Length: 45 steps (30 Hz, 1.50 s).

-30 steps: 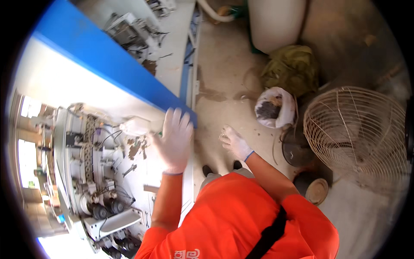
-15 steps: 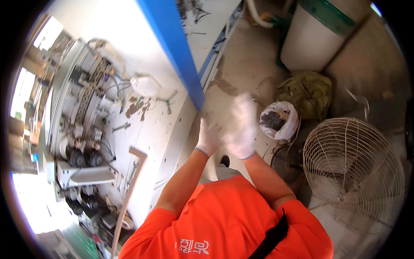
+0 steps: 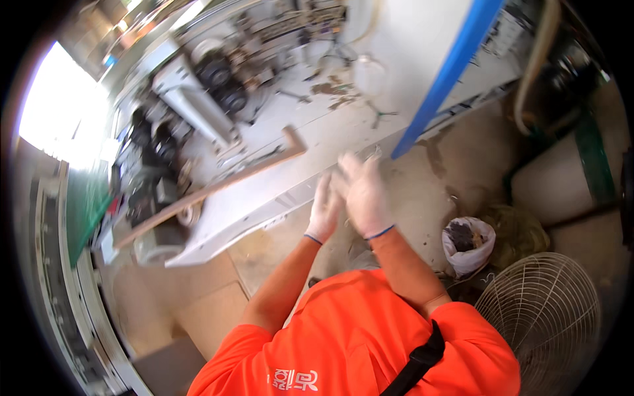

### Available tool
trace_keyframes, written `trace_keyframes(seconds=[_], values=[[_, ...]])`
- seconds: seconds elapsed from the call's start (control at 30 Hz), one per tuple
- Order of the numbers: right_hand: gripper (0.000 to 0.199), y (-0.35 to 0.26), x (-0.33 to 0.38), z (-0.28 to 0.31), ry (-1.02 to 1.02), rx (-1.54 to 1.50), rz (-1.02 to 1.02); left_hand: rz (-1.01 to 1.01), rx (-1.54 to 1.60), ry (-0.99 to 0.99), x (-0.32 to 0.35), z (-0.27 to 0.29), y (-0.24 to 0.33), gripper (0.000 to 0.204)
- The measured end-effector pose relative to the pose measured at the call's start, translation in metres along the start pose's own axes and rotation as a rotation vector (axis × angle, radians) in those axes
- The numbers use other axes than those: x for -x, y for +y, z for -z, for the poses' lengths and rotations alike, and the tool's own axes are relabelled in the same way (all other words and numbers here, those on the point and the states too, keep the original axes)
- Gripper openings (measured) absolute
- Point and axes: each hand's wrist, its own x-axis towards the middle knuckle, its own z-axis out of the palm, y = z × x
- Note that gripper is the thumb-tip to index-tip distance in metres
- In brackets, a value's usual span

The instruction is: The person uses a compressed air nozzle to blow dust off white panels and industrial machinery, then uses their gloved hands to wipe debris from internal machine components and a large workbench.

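Note:
White knitted gloves with blue cuffs cover both my hands, held close together in front of me at the machine bed's front edge. My left hand (image 3: 325, 210) is open, fingers stretched up and forward, its inner side facing the other hand. Just beside it, my right hand (image 3: 365, 197) is also open, its fingers pointing forward and somewhat smeared by motion. The fingertips nearly meet; whether they touch I cannot tell. Nothing shows in either hand. Beyond them lies the white machine bed (image 3: 330, 135), with a long brown L-shaped strip (image 3: 218, 188) on it.
A blue post (image 3: 449, 76) rises at the bed's right. Motors and fittings (image 3: 221, 79) crowd the far left, near hand tools (image 3: 294, 96) and a translucent jug (image 3: 368, 74). Rightward stand a white bag of dark scraps (image 3: 467, 247), a wire-caged fan (image 3: 538, 310) and a pale green-banded bin (image 3: 558, 181).
My view has swung left, so the bed and motors fill more of it and the fan and bag sit further right. My right hand has come closer to the left, both still empty.

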Motion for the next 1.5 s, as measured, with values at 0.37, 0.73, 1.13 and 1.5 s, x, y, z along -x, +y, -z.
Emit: trace_keyframes(seconds=[0.37,0.73,1.13,1.5], values=[[0.058,0.222,0.099,-0.147,-1.22,1.481,0.871,-0.44,0.859,-0.021,0.258,0.2,0.119,0.112],[0.05,0.386,0.112,-0.239,-1.058,1.113,-0.272,-0.89,1.002,0.28,0.388,0.309,0.166,0.112],[0.014,0.523,0.088,-0.384,-1.234,0.845,-0.176,-0.939,0.691,0.53,0.426,0.42,0.276,0.121],[0.01,0.623,0.097,-0.487,-1.362,0.827,-0.207,-0.813,0.114,0.704,0.489,0.556,0.31,0.124]])
